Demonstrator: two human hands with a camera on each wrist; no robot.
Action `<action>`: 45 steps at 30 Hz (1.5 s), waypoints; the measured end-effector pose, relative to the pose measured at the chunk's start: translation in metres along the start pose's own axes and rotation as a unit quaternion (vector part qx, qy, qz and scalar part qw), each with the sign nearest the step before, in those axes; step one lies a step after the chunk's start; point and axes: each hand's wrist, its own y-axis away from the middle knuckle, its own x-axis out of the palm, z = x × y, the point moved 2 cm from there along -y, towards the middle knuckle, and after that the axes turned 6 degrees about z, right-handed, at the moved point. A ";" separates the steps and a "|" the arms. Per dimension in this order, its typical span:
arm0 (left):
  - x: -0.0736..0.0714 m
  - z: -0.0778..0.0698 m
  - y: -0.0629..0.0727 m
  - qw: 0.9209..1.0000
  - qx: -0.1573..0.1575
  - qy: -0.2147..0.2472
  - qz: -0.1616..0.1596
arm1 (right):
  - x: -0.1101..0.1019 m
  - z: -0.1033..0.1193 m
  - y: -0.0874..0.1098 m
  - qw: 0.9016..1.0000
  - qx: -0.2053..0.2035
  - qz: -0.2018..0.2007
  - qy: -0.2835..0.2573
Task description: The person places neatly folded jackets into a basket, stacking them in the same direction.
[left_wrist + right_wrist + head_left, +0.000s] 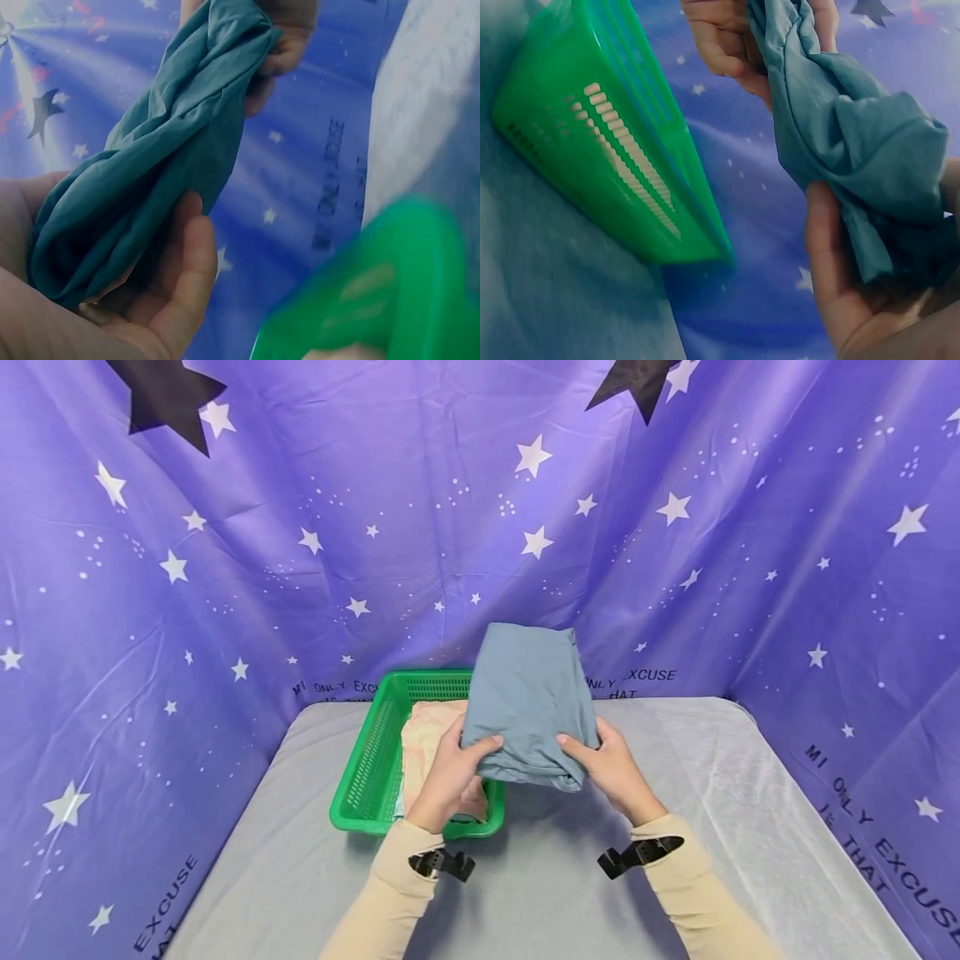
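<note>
A folded blue-grey cloth garment [528, 693] is held up in the air, over the right side of a green plastic basket [367, 752]. My left hand [450, 772] grips its lower left edge, thumb on top and fingers underneath. At the lower right edge my right hand [615, 768] holds it the same way. In the left wrist view the cloth's folded layers [142, 165] run between both hands. The right wrist view shows the garment [840, 135] sagging in loose folds. Inside the basket lies a peach-coloured cloth [427, 735], partly hidden by my left hand and the garment.
The basket stands on a table with a light grey cover [675, 860], left of the middle near the back edge. A purple star-printed curtain [420, 527] encloses the back and both sides. Black straps with small mounts sit on both wrists.
</note>
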 end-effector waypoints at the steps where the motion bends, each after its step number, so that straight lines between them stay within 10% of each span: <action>1: -0.006 -0.001 0.001 1.000 -0.003 -0.006 -0.003 | 0.004 0.000 -0.002 1.000 -0.002 0.011 -0.002; 27: -0.122 0.014 0.004 0.990 -0.121 -0.065 0.037 | 0.088 -0.018 -0.044 0.988 0.080 0.117 -0.068; 36: -0.137 0.019 0.002 0.981 -0.173 -0.083 -0.012 | 0.107 -0.016 -0.058 0.980 0.131 0.136 -0.068; 45: -0.142 0.020 -0.003 0.964 -0.205 -0.168 0.003 | 0.109 -0.016 -0.064 0.969 0.164 0.168 -0.078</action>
